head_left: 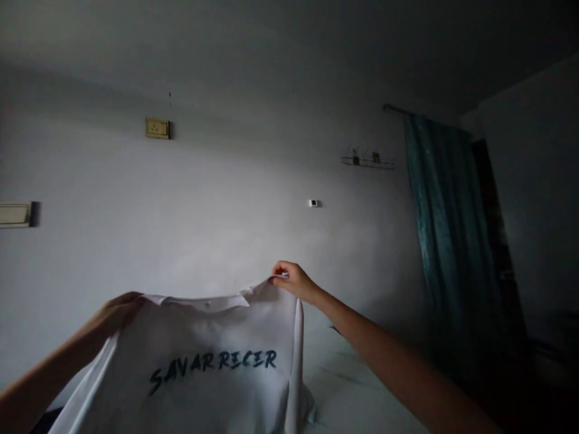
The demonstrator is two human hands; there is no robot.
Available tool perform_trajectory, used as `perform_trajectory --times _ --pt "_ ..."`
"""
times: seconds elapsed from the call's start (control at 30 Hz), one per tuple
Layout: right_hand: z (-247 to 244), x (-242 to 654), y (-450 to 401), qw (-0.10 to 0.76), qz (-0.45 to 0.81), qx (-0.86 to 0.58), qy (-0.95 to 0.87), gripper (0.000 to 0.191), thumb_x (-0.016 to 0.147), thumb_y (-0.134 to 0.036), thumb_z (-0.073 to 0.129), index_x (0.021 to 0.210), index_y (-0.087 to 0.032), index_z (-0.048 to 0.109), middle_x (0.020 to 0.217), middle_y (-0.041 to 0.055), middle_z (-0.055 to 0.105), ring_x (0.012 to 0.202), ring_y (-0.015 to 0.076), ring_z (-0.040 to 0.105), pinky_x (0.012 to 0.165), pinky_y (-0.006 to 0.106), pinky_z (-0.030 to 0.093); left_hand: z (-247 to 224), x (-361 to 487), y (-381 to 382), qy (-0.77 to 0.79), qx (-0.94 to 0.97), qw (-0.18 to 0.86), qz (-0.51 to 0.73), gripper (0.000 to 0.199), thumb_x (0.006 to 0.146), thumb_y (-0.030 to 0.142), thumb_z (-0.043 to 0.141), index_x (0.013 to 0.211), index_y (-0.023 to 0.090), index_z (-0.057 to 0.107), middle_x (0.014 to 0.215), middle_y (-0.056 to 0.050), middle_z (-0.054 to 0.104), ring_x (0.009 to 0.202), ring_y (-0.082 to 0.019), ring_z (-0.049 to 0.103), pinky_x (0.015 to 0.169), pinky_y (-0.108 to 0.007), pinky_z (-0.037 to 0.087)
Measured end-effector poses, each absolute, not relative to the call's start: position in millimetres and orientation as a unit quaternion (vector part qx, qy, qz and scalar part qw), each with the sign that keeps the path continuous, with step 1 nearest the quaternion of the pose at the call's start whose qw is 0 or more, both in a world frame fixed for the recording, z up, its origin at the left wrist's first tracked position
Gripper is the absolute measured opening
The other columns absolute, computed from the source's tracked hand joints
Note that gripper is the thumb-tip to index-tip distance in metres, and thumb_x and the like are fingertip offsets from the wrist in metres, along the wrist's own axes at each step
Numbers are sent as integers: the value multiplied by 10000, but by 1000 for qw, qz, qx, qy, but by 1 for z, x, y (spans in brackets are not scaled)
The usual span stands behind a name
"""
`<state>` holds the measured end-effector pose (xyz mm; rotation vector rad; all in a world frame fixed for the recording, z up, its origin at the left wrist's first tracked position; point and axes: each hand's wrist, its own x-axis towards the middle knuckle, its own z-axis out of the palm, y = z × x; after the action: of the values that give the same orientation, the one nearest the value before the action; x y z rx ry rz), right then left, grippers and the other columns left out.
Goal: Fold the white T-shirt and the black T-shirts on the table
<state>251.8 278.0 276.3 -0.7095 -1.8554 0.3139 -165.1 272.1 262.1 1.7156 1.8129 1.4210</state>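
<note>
At the far left, a pale switch plate sits on the grey wall, cut off by the edge of the view. Below it, the left forearm rises from the lower corner to the left hand, which is closed on one shoulder of a white shirt, right beside the collar. The back of this hand faces the camera, and its fingertips are hidden, so I cannot tell exactly how they press the cloth. Higher up, a yellowish socket is fixed to the wall.

The shirt hangs between the two hands at the bottom of the view, spread wide, front towards the camera, its lower part out of frame. Dark lettering runs across the chest, slanting slightly upward to the right, and the collar sags a little between the hands. The right hand pinches the other shoulder between thumb and curled fingers, with hardly any gap, at a higher level than the left.

Just right of that hand and above it, a small white box is on the wall. Behind the shirt lies a pale sheet, partly covered by the right forearm. Farther right come a wire rack and a long teal curtain hanging from a rod
</note>
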Motion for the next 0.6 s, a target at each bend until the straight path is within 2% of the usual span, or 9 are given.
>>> perform_trajectory --times 0.07,0.13,0.27,0.37,0.47,0.53,0.6 --pt "273 236 268 555 68 -296 -775 109 701 -241 667 706 -201 566 694 -27 606 693 134 567 693 242 439 264 -144 264 599 573 208 519 430 601 619 472 821 271 594 741 -18 701 770 -289 667 664 -395 557" --pt "269 220 259 564 7 -294 -772 79 741 -222 649 720 -210 574 695 -22 616 673 131 566 670 234 431 268 -113 251 556 616 219 513 414 637 596 490 847 258 603 832 -25 704 790 -269 663 671 -378 546" --pt "255 190 240 557 -69 -268 -783 36 809 -204 609 782 -225 600 775 -6 655 689 130 591 657 228 426 265 -40 217 503 729 152 439 509 668 659 548 967 254 623 999 -55 672 682 -212 628 606 -350 495" --pt "238 175 228 548 -90 -261 -789 46 834 -198 598 812 -238 603 778 -12 655 664 123 592 625 217 421 242 0 196 483 768 59 417 467 642 580 662 973 255 609 1039 -79 657 713 -212 629 651 -345 484" --pt "217 172 221 550 -133 -229 -792 61 848 -202 607 801 -237 593 733 -19 636 628 117 579 592 209 412 213 8 184 517 755 -2 402 237 798 427 528 948 263 608 963 -65 689 771 -229 659 680 -342 483" --pt "204 176 219 559 -166 -188 -790 84 874 -198 589 795 -229 585 697 -22 614 605 114 568 568 207 401 198 -1 181 517 750 -11 412 253 836 308 429 978 269 635 958 -50 716 825 -230 675 729 -348 498" --pt "194 182 220 568 -183 -159 -786 103 898 -182 562 806 -223 582 680 -22 598 595 113 559 556 207 397 188 -14 182 489 744 -15 455 293 831 290 424 981 276 675 973 -43 736 897 -236 673 807 -366 511"
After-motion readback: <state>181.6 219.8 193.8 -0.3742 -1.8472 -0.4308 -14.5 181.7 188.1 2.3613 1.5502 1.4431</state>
